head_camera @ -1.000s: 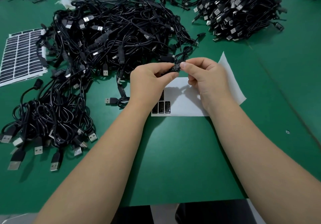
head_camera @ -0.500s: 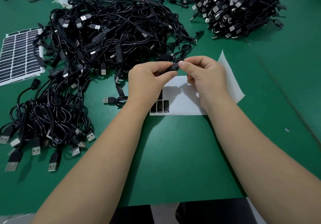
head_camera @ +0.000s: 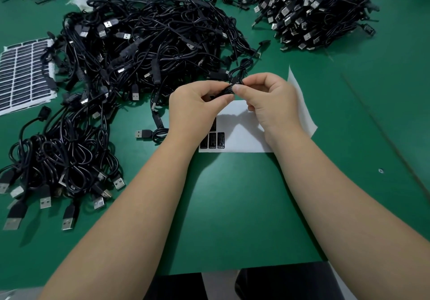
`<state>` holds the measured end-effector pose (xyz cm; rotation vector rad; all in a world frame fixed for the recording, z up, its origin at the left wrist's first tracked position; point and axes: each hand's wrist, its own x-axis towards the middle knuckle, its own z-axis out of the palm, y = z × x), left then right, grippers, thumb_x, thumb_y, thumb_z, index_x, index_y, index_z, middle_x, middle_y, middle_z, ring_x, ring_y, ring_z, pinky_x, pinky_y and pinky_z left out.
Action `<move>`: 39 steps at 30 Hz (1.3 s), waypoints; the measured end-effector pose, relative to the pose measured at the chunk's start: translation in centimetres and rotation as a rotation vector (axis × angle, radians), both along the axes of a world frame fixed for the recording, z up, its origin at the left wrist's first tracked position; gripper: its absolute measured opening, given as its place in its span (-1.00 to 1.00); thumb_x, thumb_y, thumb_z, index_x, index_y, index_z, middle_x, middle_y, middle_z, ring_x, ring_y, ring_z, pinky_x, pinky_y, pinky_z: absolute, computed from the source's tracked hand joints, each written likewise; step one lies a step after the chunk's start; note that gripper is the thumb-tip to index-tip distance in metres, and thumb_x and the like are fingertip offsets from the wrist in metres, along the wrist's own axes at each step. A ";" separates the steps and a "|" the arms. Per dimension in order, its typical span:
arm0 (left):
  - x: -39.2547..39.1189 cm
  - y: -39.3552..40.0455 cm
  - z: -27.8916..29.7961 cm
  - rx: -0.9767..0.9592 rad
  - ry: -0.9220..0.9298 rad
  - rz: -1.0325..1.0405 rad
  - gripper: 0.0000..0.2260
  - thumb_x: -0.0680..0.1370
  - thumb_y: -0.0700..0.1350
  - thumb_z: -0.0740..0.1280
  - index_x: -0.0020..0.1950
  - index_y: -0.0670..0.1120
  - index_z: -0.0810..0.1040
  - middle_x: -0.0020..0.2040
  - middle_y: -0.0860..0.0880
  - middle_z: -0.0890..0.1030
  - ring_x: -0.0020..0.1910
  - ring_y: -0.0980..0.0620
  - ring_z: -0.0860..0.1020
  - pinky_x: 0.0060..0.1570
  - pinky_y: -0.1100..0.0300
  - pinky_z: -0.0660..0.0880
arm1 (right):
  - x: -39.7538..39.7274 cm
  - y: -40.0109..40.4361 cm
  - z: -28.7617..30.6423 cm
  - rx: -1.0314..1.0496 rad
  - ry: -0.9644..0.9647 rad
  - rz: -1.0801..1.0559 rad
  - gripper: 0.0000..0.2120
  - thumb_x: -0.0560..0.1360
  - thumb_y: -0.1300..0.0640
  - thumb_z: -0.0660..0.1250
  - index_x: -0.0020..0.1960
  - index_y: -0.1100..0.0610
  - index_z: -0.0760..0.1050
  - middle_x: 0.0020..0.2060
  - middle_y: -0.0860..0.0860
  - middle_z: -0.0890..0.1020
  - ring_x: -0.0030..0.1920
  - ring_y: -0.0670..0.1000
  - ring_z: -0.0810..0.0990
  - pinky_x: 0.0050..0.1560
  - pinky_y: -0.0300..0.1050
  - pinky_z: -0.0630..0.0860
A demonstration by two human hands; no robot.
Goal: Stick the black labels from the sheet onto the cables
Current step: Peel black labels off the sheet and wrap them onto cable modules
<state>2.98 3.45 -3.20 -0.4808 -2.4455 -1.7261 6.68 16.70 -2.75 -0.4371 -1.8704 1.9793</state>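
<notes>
- Left hand (head_camera: pixel 197 106): pinching the thin black cable w/ inline block (head_camera: pixel 230 89) from the left side, thumb + fingers closed on it, held up above the table
- Right hand (head_camera: pixel 270 100): thumb + forefinger clamping the same block from the right, pressing on the small black printed label (head_camera: pixel 229 91) that is wrapping around it; white lettering showing between the two thumbs
- Cable's loop (head_camera: pixel 240 67): arching up behind the fingers, toward the big tangled heap of black USB cables (head_camera: pixel 149 43)
- White backing sheet w/ few black labels left (head_camera: pixel 242 134): lying on the green table mat (head_camera: pixel 232 206) directly under both hands; three labels showing at its lower-left corner, more partly hidden by the left wrist
- Full sheet of black labels in a grid (head_camera: pixel 25 74): sitting far left, untouched
- Bundled black USB cables w/ silver plugs (head_camera: pixel 58 164): lying near left; second stacked pile (head_camera: pixel 314 13) sitting far right; can't tell which are labelled
- Step in hand, as judged: smoothing/closing the label round the cable, approx. mid-item
- Next move, as judged: needing a firm rub-down of the label edges, then setting this cable aside, peeling another label off the sheet underneath + picking a fresh cable
</notes>
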 end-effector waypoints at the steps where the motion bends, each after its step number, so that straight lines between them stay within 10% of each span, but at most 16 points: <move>1: 0.0 0.0 0.0 0.003 -0.003 0.001 -0.84 0.41 -0.12 0.52 -0.02 0.02 0.71 -0.17 0.21 0.68 -0.15 0.24 0.63 -0.05 0.26 0.56 | 0.0 0.0 0.0 0.003 0.002 -0.001 -0.82 0.35 0.26 0.53 -0.23 0.06 0.56 -0.41 -0.13 0.58 -0.44 -0.23 0.48 -0.36 -0.37 0.41; 39: 0.9 0.9 1.1 0.093 -0.139 0.060 -0.82 0.44 -0.14 0.43 -0.31 0.12 0.66 -0.30 0.07 0.68 -0.34 0.21 0.55 -0.24 0.30 0.51 | 0.0 0.0 0.0 0.065 -0.022 -0.021 -0.87 0.44 0.15 0.46 -0.24 0.00 0.56 -0.40 -0.17 0.57 -0.39 -0.21 0.48 -0.36 -0.31 0.47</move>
